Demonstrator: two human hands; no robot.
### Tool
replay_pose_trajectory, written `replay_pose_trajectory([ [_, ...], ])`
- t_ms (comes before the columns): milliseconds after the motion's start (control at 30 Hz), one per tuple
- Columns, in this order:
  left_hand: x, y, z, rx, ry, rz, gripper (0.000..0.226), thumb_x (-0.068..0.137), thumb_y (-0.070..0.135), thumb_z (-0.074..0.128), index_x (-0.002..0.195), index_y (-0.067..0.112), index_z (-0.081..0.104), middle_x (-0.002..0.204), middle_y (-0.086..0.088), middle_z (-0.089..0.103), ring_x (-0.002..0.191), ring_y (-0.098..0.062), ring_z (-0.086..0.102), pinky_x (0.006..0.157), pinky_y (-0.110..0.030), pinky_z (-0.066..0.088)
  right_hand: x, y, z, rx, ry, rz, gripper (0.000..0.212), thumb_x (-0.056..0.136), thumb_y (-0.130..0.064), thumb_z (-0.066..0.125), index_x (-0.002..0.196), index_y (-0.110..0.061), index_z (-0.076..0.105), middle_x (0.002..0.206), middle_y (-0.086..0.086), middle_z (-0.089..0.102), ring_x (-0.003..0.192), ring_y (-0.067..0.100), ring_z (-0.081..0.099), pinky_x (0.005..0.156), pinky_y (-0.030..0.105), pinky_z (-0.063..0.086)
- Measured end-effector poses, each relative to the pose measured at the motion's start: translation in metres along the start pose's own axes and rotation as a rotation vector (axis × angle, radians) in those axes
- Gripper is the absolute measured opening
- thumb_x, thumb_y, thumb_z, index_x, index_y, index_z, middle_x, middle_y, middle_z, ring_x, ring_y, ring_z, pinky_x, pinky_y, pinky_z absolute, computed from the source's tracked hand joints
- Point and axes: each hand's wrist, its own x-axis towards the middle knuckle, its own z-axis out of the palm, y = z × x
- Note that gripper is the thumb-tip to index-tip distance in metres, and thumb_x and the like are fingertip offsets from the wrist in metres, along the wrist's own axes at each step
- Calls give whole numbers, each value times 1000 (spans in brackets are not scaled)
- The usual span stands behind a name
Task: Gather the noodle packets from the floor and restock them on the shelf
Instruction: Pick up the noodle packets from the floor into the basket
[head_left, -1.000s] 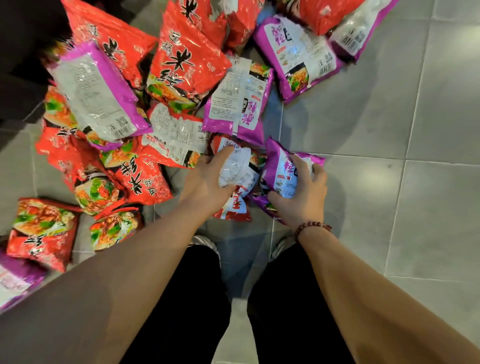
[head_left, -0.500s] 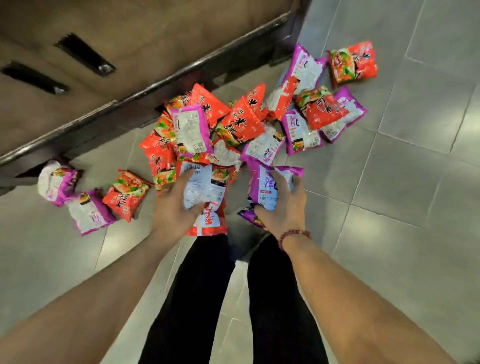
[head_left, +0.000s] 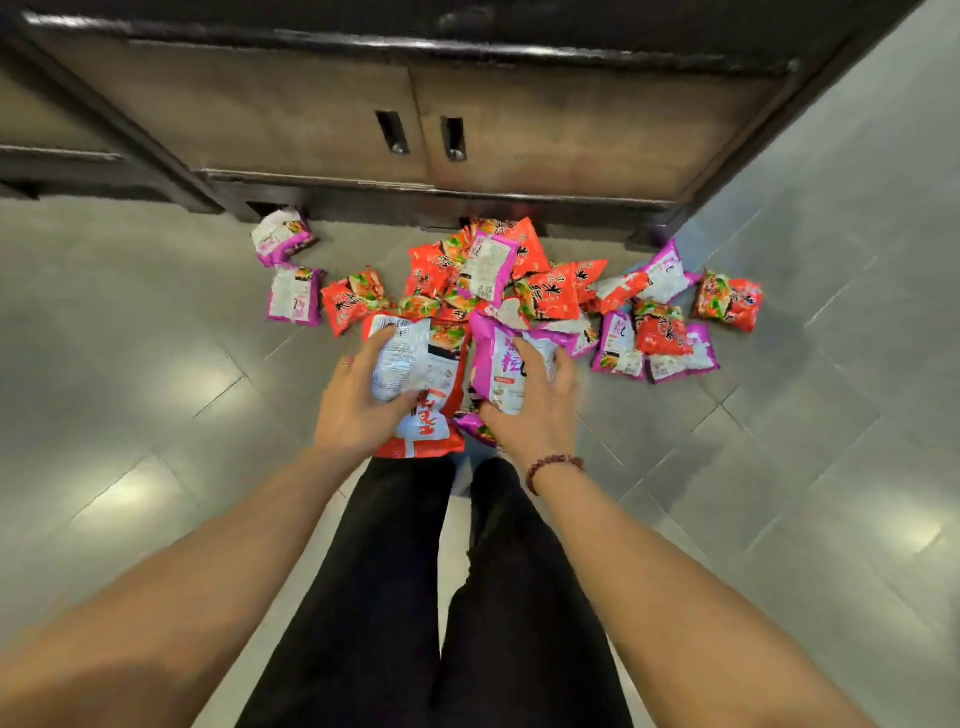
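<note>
My left hand (head_left: 358, 410) grips a red noodle packet (head_left: 423, 379) turned white side up, held above my legs. My right hand (head_left: 535, 410) grips a purple noodle packet (head_left: 501, 364), with another purple packet partly hidden beneath it. Beyond both hands a heap of several red and purple noodle packets (head_left: 519, 286) lies on the grey tile floor. Two purple packets (head_left: 291, 270) lie apart at the left, and a red packet (head_left: 730, 301) lies apart at the right.
The shelf unit's base cabinet (head_left: 415, 119), brown with two recessed door handles, stands right behind the heap. Its dark plinth (head_left: 415, 202) runs along the floor. Glossy grey tiles (head_left: 156, 389) spread to both sides. My black trouser legs (head_left: 441, 597) stand below the hands.
My view has risen and swung to face the cabinet squarely, so the heap looks smaller and farther. Both hands keep hold of their packets and have lifted them off the floor.
</note>
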Motion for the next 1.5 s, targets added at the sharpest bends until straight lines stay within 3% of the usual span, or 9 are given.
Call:
replay_pose_trajectory([
  [200,-81,-34,-34,-138,154,-170,74,79,36,76,141,40,35,129,-8,54,114,-26,55,94,-45,50,-38,-41,-1,-185,-174,-218,85,75,-34,75,146,-40,29,158,4,8,143,27,12,109,39,32],
  [367,-118,-65,-67,-250,311,-280,70,80,34,76,138,39,38,131,-5,53,113,-24,56,88,-35,49,-61,-90,26,-232,-247,-377,86,73,-29,78,146,-37,32,158,4,8,144,30,11,108,40,34],
  [467,-132,-87,-89,-313,388,-355,70,80,33,76,139,39,38,129,-6,52,113,-25,55,92,-37,50,-72,-121,52,-282,-308,-458,87,73,-28,78,147,-37,32,158,4,6,144,29,10,110,40,31],
  [633,-154,-151,-138,-449,486,-437,72,78,33,78,137,45,38,130,-6,51,115,-26,55,95,-46,50,-97,-185,115,-382,-365,-569,85,76,-28,77,147,-36,32,158,7,9,143,29,11,111,38,27],
  [967,-216,-298,-263,-525,750,-582,72,79,32,77,140,38,38,132,-8,50,119,-25,50,100,-40,45,-161,-309,274,-412,-444,-756,82,73,-28,78,144,-33,37,155,9,15,141,32,17,111,41,28],
  [1033,-224,-320,-285,-508,802,-598,72,79,36,77,140,38,38,133,-8,52,118,-27,52,98,-44,48,-169,-334,296,-445,-459,-800,82,75,-32,78,145,-32,35,156,9,15,142,33,16,113,43,26],
  [1233,-221,-376,-336,-564,910,-684,70,79,39,76,138,43,37,136,-4,48,122,-26,50,94,-51,51,-170,-417,358,-461,-521,-943,82,76,-32,78,145,-30,35,155,9,16,140,31,19,111,43,29],
  [1500,-149,-436,-438,-596,993,-779,72,82,32,74,142,40,35,138,-4,46,122,-24,50,93,-47,53,-126,-553,461,-430,-621,-1037,81,74,-28,80,143,-30,36,151,7,19,136,28,22,106,36,32],
])
